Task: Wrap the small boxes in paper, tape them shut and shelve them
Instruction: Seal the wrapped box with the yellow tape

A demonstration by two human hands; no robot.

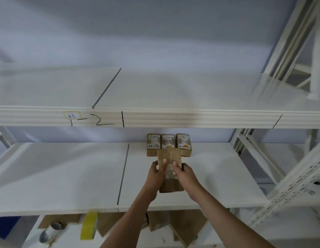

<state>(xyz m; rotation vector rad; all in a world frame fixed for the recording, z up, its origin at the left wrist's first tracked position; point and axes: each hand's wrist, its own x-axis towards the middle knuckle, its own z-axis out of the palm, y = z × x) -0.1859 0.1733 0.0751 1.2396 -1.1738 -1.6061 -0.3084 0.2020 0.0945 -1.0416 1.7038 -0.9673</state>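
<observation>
At the 7 o'clock edge of the view, below the shelf board, a grey-capped tube (50,231) and a yellow tape roll (89,226) are seen lying on the work surface (69,237), with brown paper sheets (188,228) spread toward 6 o'clock.

On the front rail of the upper shelf (155,118), at 10 o'clock, a small label (71,115) and handwritten marks are located.

The lower shelf (66,176) is divided by a grey seam (123,173). Just right of this seam, the wrapped box (171,169) is held over the board. The left hand (156,175) is curled around its left side, thumb on top; the right hand (185,173) is curled around its right side, thumb on the taped top face. Whether the box bottom is touching the board cannot be determined.

Directly behind it, toward 12 o'clock, three shelved boxes (169,144) are stood in a row near the rear of the shelf. The far end of the held box appears to overlap this row in view; contact cannot be confirmed.

Step in hand, as judged: shelving. Wrapping and taping of this box appear complete.

Next move, as judged: the box is to be lowered flat and aligned with the row, either in front of it or beside it. Both grips are to be released only once the box is fully supported. Care is required that the standing boxes are not pushed over.

At 3 o'clock, the perforated rack upright (295,185) is seen.
</observation>
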